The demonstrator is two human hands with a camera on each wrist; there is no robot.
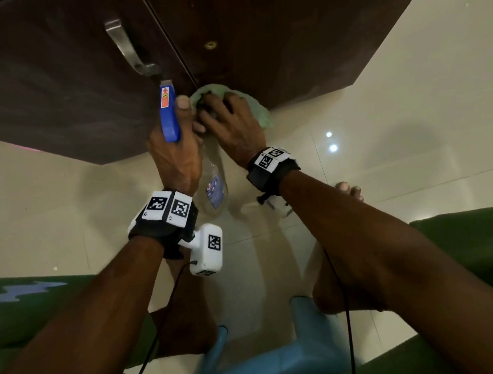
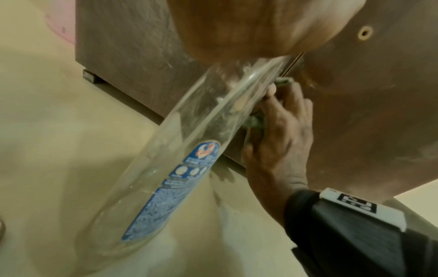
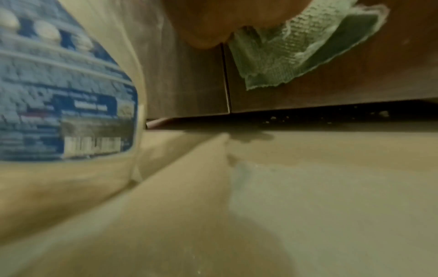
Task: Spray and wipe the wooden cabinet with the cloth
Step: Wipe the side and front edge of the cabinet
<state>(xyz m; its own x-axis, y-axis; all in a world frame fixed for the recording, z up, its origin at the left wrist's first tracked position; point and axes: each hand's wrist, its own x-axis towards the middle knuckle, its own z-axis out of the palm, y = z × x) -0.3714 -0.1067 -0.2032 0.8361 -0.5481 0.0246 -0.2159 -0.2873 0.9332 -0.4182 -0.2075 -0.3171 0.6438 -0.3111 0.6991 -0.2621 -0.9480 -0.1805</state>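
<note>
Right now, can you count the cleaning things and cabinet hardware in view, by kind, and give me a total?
Spray bottle: 1, held in the left hand
Green cloth: 1, pressed to the cabinet by the right hand
Metal door handle: 1
Brass keyhole: 1
Total: 4

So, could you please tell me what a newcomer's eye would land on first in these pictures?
Probably the bright blue spray head of the clear bottle, gripped in the left hand at centre. Beside it, the right hand presses a green cloth against the dark wooden cabinet, low on its door, below the metal handle.
</note>
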